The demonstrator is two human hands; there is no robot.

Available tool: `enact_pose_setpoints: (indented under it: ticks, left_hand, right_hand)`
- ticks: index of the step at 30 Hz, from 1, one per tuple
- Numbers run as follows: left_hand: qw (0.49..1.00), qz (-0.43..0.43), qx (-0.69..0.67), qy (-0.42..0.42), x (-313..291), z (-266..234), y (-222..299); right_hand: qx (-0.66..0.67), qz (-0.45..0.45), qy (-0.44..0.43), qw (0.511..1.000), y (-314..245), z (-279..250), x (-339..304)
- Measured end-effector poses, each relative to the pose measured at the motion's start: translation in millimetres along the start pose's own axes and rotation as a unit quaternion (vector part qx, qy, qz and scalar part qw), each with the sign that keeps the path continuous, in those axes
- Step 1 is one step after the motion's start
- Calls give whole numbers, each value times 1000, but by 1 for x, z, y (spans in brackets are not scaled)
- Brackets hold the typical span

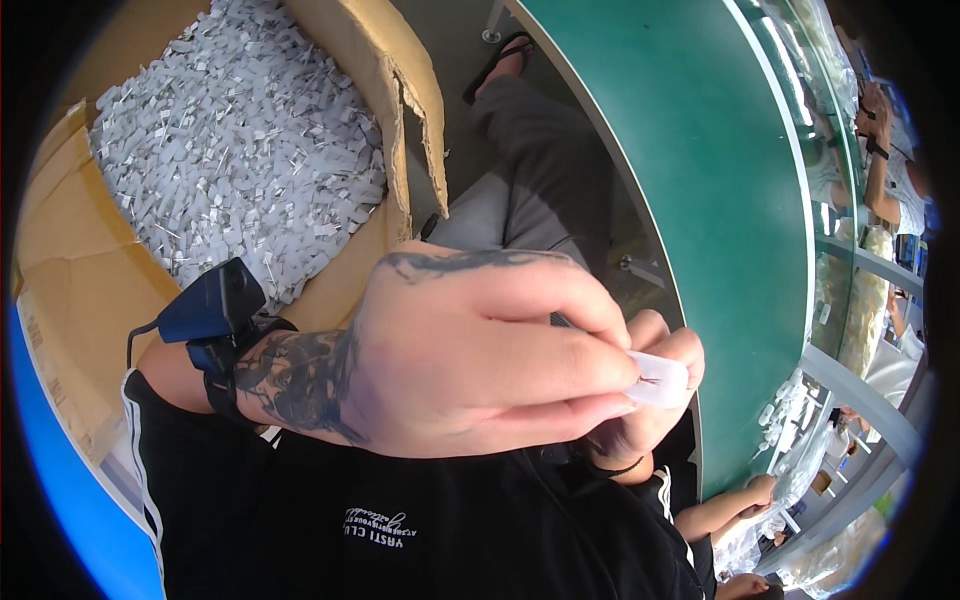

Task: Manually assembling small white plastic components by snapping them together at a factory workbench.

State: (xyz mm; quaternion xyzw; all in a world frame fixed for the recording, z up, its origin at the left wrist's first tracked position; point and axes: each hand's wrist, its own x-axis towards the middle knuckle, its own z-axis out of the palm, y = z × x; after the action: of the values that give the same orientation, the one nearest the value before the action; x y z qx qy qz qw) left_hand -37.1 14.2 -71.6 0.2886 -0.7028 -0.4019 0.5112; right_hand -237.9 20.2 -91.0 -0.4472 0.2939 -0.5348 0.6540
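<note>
A small white translucent plastic piece (pixel 664 384) with a thin dark reddish mark or wire on its face is held up before my chest. My left hand (pixel 480 350) reaches across from the left, fingers and thumb pinched together at the piece's near end. Behind it, mostly hidden, my right hand (pixel 632 434) has its curled fingers around the far end. The two hands touch or nearly touch. A black device on a strap (pixel 222 310) sits on my left wrist.
At left stands a torn cardboard box (pixel 420 110) heaped with small white plastic pieces (pixel 240 150). A green-topped table (pixel 715 150) curves along the right, with white pieces (pixel 785 410) and clear bags at its far side. Other people (pixel 885 150) sit beyond; another's arm (pixel 725 512) rests at lower right.
</note>
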Motion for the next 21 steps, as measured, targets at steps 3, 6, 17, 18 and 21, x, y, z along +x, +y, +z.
enact_pose_setpoints:
  ticks: [3,6,17,18,21]
  left_hand:
    - [1000,-10,6,-3,-2,1,2]
    - [997,-28,63,-34,8,-7,12]
    - [879,182,392,202,-11,-73,146]
    - [867,162,422,210,-24,-88,148]
    - [657,-62,748,72,-60,-155,161]
  right_hand:
    - [-27,-12,-6,1000,-4,1,0]
    - [-24,-12,-14,1000,-10,-1,1]
    - [-155,127,239,950,-164,-427,231]
    - [-171,152,269,935,-187,-474,228]
    - [-211,180,336,900,-206,-543,239]
